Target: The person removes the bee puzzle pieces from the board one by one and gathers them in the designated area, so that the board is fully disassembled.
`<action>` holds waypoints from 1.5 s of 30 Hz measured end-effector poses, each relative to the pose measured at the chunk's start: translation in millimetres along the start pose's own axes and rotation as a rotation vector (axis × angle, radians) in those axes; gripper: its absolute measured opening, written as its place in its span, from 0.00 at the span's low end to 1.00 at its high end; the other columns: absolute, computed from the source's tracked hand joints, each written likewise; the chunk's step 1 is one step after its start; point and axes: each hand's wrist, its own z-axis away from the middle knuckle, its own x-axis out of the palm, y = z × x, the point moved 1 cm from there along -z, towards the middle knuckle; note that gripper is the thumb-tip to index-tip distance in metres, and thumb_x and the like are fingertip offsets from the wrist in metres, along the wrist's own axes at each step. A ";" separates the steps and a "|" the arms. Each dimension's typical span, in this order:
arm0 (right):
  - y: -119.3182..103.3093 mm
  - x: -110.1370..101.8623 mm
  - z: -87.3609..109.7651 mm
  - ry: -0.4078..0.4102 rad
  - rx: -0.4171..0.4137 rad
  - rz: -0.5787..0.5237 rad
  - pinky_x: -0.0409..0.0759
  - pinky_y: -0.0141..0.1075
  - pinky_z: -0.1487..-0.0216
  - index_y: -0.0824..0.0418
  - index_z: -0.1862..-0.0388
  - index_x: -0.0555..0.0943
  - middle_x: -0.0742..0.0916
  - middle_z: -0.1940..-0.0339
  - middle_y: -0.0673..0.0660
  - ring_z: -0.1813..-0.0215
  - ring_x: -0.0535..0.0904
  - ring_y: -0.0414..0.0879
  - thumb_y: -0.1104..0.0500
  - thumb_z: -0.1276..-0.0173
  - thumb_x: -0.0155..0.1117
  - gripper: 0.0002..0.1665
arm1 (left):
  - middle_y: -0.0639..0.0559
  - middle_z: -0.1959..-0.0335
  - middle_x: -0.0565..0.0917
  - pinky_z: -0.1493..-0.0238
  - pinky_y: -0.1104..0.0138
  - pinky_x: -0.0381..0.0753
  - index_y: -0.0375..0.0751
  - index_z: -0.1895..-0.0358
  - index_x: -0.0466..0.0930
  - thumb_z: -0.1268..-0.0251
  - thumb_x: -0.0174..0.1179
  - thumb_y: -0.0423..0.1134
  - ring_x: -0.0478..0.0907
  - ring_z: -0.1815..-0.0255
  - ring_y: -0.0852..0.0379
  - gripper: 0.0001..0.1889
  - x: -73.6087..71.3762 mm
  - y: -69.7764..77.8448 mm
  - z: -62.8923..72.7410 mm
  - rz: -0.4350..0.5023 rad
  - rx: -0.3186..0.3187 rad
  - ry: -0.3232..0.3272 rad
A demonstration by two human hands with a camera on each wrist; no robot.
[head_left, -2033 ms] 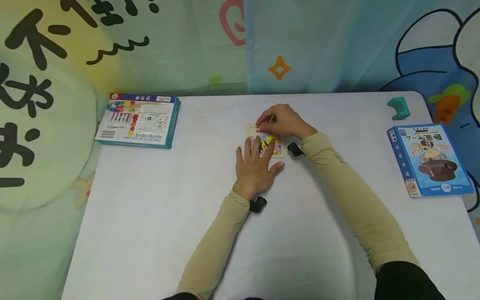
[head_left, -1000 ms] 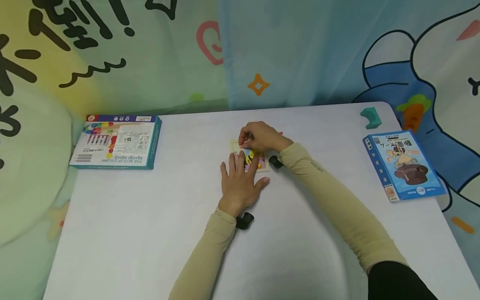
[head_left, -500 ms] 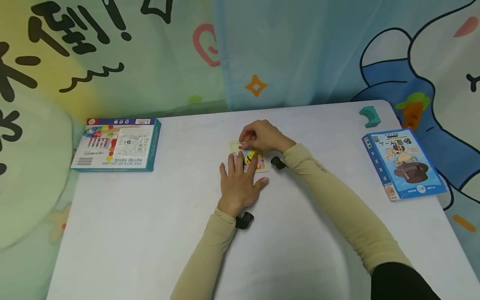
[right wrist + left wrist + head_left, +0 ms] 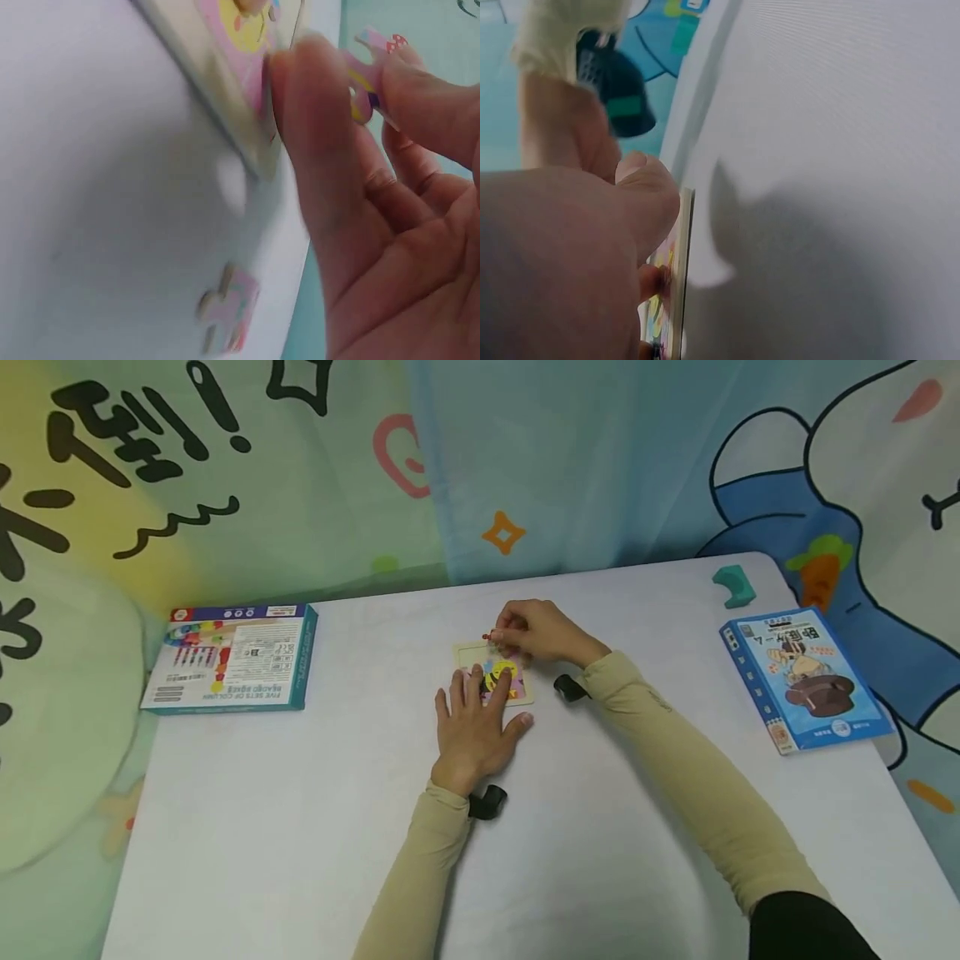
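Observation:
A small cream-framed jigsaw board (image 4: 468, 653) with a yellow bee picture lies on the white table. My left hand (image 4: 470, 735) rests on its lower part, fingers straight and spread. Above the board's far edge, my right hand (image 4: 546, 631) pinches a puzzle piece (image 4: 369, 88) between thumb and fingers; pink, yellow and red show on the piece in the right wrist view. In that view another puzzle piece (image 4: 229, 309) lies loose on the table beside the board. The left wrist view shows the left thumb (image 4: 649, 199) close to the board's edge.
A white and teal box (image 4: 228, 660) lies at the back left. On the right stands a blue picture box (image 4: 810, 681), with a curved teal block (image 4: 735, 585) behind it. A printed curtain (image 4: 570, 468) hangs along the far table edge.
My right hand has shifted right and away from the board's upper left part, bringing the pinched piece into sight. The left hand stays on the board. The head view has turned slightly.

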 end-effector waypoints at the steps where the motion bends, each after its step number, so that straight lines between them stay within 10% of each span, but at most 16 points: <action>1: 1.6 -1.2 2.0 0.001 0.017 -0.045 0.84 0.36 0.67 0.62 0.55 0.82 0.93 0.66 0.57 0.70 0.88 0.46 0.54 0.21 0.67 0.11 | 0.41 0.12 0.50 0.16 0.37 0.43 0.63 0.13 0.51 0.20 0.45 0.69 0.40 0.11 0.36 0.39 0.2 -0.5 -0.3 0.008 -0.003 0.002; 13: 25.6 -36.3 33.8 0.230 0.127 -0.070 0.84 0.35 0.60 0.57 0.44 0.90 0.93 0.57 0.61 0.56 0.90 0.52 0.59 0.27 0.73 0.14 | 0.41 0.12 0.49 0.16 0.36 0.42 0.63 0.13 0.50 0.21 0.46 0.69 0.39 0.11 0.36 0.40 3.0 -1.8 0.4 0.022 -0.002 -0.001; 27: 68.6 -60.4 63.1 0.227 0.297 -0.097 0.75 0.34 0.54 0.55 0.33 0.82 0.90 0.51 0.60 0.53 0.79 0.46 0.50 0.23 0.70 0.23 | 0.41 0.12 0.49 0.16 0.37 0.41 0.63 0.13 0.51 0.20 0.47 0.67 0.39 0.11 0.36 0.39 2.8 0.7 -0.8 0.042 0.009 0.004; 45: 85.3 -61.3 66.6 0.258 0.250 0.037 0.73 0.42 0.51 0.59 0.39 0.85 0.90 0.59 0.63 0.54 0.79 0.53 0.53 0.25 0.70 0.19 | 0.41 0.12 0.51 0.16 0.39 0.45 0.62 0.13 0.53 0.20 0.46 0.67 0.43 0.12 0.37 0.38 -3.7 -1.3 2.6 0.024 0.022 0.006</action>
